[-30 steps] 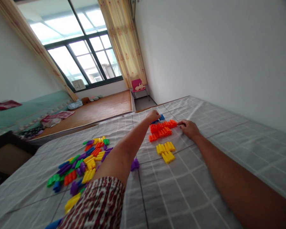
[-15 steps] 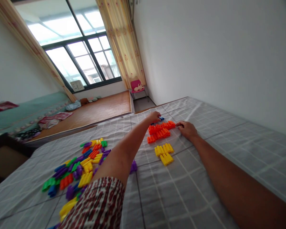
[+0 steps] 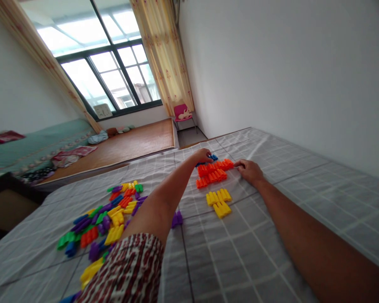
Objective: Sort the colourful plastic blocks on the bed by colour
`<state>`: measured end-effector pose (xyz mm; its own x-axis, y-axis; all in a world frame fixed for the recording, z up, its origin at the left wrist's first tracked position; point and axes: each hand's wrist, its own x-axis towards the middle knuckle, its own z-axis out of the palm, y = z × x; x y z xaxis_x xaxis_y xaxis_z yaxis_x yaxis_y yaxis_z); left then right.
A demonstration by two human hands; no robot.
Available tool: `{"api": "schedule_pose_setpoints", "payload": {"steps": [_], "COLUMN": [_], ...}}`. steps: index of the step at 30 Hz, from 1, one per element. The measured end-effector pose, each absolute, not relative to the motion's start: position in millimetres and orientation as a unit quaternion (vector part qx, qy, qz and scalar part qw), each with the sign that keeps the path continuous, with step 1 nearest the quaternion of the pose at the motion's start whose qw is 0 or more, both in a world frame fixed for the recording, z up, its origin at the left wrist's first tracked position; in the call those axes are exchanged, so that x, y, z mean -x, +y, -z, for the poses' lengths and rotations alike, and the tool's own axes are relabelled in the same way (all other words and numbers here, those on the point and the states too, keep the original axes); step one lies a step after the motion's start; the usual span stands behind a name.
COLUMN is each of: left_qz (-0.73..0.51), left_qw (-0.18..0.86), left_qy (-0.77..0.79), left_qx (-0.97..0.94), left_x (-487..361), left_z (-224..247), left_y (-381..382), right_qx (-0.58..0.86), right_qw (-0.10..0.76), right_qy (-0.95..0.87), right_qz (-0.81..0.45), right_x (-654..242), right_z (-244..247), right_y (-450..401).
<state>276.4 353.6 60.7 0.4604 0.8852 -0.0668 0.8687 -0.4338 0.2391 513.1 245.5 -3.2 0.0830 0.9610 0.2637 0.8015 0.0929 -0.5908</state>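
- Head view: our hands are apart, our left hand at the blue pieces, neither grip discernible.
- Our right hand meets the orange rows' end, perhaps bracing them.
- Yellow pieces lie nearer us, seemingly colour-grouped.

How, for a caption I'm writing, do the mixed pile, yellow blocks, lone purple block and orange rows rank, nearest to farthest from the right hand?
1. Orange rows: just left of the right hand.
2. Yellow blocks: left, closer to the wearer.
3. Purple block: farther left, beside the left forearm.
4. Mixed pile: beyond that forearm, far left.
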Motion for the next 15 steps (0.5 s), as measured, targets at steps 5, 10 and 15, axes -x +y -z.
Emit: {"api": "schedule_pose_setpoints", "payload": {"steps": [5,10,15], "left_qz": [-0.126,-0.152,-0.086], "left_qw": [0.087,0.102,0.117], "left_qy": [0.521,0.515,0.574], "left_qx": [-0.839,-0.837,-0.806], "left_x": [-252.7,-174.4,-74.7], "left_z": [-84.6,-114.8,-128.0], "left_y": [334.4,275.3,178.4], "right_qx": [0.652,0.650,0.652], "right_qw": [0.321,0.324,0.320], "right_qy": [-0.676,-0.681,-0.678], "right_qz": [-0.119,-0.095,-0.111], "right_x": [-515.5,-519.0,-526.1], "right_z": [7.1,9.1,9.3], "right_y": [246.7,244.3,240.3]}}
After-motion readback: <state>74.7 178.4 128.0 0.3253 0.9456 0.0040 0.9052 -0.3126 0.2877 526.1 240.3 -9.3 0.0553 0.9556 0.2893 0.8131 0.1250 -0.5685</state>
